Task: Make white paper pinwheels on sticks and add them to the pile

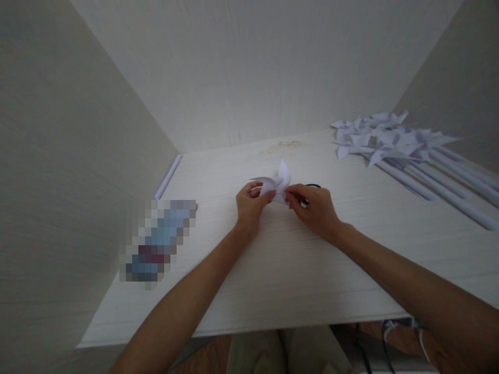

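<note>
Between my two hands, above the middle of the white tabletop, is a white paper pinwheel [281, 179] with curved, folded blades. My left hand [251, 205] grips its left side, thumb in front and fingers behind. The fingertips of my right hand [312, 205] pinch its lower right edge. A dark, curved object [314, 185], perhaps a scissors handle, lies partly hidden behind my right hand. What sits at the pinwheel's centre is too small to make out.
At the right lies a pile of paper pinwheels [384, 137] on rolled paper sticks [444, 179]. One white paper roll [168, 176] rests along the left wall. A blurred-out bluish item [163, 239] is on the table's left. Walls enclose the table [288, 280]; cables [384, 343] hang below its front edge.
</note>
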Action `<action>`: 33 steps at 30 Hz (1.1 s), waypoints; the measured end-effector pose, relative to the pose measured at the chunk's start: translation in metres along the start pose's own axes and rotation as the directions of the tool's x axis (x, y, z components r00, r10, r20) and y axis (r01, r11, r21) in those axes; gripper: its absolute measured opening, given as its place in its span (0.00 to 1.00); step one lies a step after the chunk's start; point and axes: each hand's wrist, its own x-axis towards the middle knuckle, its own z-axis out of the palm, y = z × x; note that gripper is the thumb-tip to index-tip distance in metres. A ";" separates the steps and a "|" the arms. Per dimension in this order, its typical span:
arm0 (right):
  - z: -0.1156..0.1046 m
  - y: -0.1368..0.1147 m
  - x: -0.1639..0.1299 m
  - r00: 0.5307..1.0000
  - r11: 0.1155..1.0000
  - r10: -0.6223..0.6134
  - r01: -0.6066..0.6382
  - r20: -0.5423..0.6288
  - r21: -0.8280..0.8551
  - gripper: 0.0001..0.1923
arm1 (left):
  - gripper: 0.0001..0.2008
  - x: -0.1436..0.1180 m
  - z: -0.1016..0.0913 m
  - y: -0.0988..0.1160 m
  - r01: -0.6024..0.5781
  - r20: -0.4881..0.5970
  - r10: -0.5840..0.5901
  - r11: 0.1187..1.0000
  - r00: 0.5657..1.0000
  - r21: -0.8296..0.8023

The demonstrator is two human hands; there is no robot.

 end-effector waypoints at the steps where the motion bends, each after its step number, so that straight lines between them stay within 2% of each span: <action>1: 0.000 0.000 0.000 1.000 1.000 0.003 -0.003 -0.007 -0.006 0.07 | 0.16 0.000 0.000 0.000 -0.001 -0.001 0.001 1.000 1.000 0.002; 11: 0.002 -0.002 -0.002 0.996 0.998 -0.003 -0.001 -0.085 -0.055 0.05 | 0.17 0.000 0.001 0.000 0.007 -0.010 -0.006 1.000 1.000 0.029; 16: 0.005 0.000 -0.003 0.988 0.991 -0.073 0.056 -0.136 -0.124 0.07 | 0.17 -0.001 0.001 0.001 0.017 -0.027 -0.016 0.999 1.000 0.043; 22: 0.008 0.001 -0.006 0.980 0.957 -0.197 0.184 -0.038 -0.226 0.11 | 0.16 -0.001 0.002 0.002 0.001 -0.050 0.000 1.000 0.999 0.023; 27: 0.007 0.000 -0.008 0.975 0.888 -0.211 0.223 0.075 -0.402 0.12 | 0.16 -0.001 0.004 0.000 -0.009 -0.068 0.011 0.999 0.998 0.037; 33: 0.006 -0.002 -0.008 0.967 0.836 -0.234 0.252 0.099 -0.487 0.13 | 0.17 -0.002 0.006 -0.002 -0.020 -0.085 0.024 0.998 0.996 0.057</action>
